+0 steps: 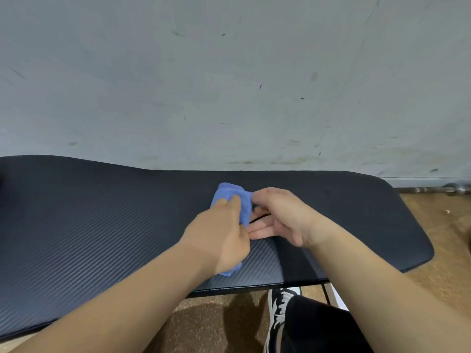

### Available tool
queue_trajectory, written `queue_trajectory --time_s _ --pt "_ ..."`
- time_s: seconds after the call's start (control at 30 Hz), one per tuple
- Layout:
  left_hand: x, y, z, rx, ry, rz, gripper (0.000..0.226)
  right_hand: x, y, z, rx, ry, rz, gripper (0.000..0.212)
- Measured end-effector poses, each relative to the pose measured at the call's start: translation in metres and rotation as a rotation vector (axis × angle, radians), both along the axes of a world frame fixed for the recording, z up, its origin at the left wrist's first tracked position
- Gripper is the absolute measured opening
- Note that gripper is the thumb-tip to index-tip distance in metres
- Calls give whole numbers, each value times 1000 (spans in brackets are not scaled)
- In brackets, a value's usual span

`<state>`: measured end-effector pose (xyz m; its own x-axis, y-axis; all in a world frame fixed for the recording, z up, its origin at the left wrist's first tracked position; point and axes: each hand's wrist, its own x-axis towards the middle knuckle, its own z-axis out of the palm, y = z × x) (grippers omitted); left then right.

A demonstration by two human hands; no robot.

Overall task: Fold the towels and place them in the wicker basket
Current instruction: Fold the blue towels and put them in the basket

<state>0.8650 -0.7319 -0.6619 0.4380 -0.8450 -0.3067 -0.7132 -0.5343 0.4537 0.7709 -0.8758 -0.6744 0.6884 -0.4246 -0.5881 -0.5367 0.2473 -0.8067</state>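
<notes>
the left hand [221, 233] grips a small blue cloth towel [230, 193], fingers curled over the bunched fabric. the right hand [283, 217] sets its thumb at the towel's right edge, fingers straight below; whether it pinches, i cannot tell. the towel lies on a black ribbed table mat [102, 225]. it looks light and limp, so it is best held by the corners.
</notes>
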Motion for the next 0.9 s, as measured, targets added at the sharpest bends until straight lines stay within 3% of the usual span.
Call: queue_trajectory --time_s 0.07,0.1,0.2,0.3,0.33,0.43,0.53,0.73,0.83,0.9 --pt "-3 -1 -2 45 27 -57 52 -1 -2 -3 -13 5 -33 45" --pt "-2 0 -2 26 64 -47 54 -1 0 -3 -34 16 -17 51" --pt "15 8 -3 -153 164 101 28 5 8 -6 -140 39 0 39" --pt "32 20 -7 -119 195 270 73 12 15 -9 -196 39 -35 29" --pt "34 22 -9 -100 252 317 76 14 17 -10 -196 34 -37 28" --pt "35 27 -15 -135 474 412 53 18 21 -11 -130 22 -19 30" --pt "48 35 -4 -182 569 419 49 19 22 -9 33 1 13 34" --pt "80 84 37 -213 766 208 50 25 33 13 241 -205 251 46" --pt "88 110 49 -247 686 186 49 37 58 26 251 -175 291 36" --pt "93 124 50 -253 458 197 49 52 80 32 159 -131 186 29"
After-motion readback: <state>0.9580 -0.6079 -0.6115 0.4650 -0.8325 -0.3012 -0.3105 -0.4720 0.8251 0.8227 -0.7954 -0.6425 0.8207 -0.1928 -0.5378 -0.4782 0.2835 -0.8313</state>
